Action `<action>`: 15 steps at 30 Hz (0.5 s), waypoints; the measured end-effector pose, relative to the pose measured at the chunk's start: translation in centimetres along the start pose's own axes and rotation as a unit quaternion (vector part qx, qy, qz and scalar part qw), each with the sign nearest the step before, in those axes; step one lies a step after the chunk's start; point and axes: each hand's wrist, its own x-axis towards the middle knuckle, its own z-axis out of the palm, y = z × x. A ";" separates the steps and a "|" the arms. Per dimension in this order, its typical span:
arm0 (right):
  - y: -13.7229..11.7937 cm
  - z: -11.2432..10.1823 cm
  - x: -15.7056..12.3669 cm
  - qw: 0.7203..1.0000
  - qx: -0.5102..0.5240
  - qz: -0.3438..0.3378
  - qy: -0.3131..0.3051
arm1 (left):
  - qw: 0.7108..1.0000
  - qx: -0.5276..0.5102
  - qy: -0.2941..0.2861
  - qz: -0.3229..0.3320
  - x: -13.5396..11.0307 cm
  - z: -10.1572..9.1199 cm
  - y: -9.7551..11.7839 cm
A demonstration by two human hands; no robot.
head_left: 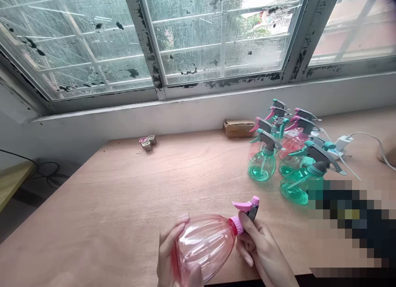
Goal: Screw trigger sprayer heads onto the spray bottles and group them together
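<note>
A clear pink spray bottle (pixel 206 245) lies tilted in the air over the table's front edge, its neck toward the right. My left hand (pixel 168 254) wraps round its base, thumb on the near side. With thumb and fingers, my right hand (pixel 258 239) grips the spray head (pixel 247 206) at the neck, by the pink collar; the head has a pink trigger and nozzle and a dark body. I cannot make out any liquid in this bottle. Past my right hand stand several green and pink spray bottles, the nearest a green spray bottle (pixel 295 188) with liquid in it.
On the wooden table (pixel 130 208), a brown cardboard box (pixel 239 129) sits against the wall. Small stamp-like blocks (pixel 147 143) lie at the back left. A white power strip (pixel 340 144) with cables is behind the bottles. A pixelated dark area covers the right edge.
</note>
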 end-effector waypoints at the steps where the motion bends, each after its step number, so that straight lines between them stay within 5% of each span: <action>1: -0.1 0.1 0.0 1.000 -0.008 -0.010 0.019 | 1.000 -0.007 -0.013 -0.014 0.1 -0.2 -0.2; 9: -3.4 -1.3 -0.9 0.982 -0.048 -0.154 0.099 | 0.966 -0.035 -0.190 -0.174 -4.1 -2.0 -3.3; 13: -3.8 -0.4 -2.5 0.974 -0.156 -0.159 0.047 | 0.919 -0.026 -0.334 -0.207 -1.6 -2.5 -3.9; 15: -2.6 -0.6 -2.8 0.968 -0.176 -0.176 0.009 | 0.860 -0.024 -0.472 -0.193 1.1 -2.5 -3.6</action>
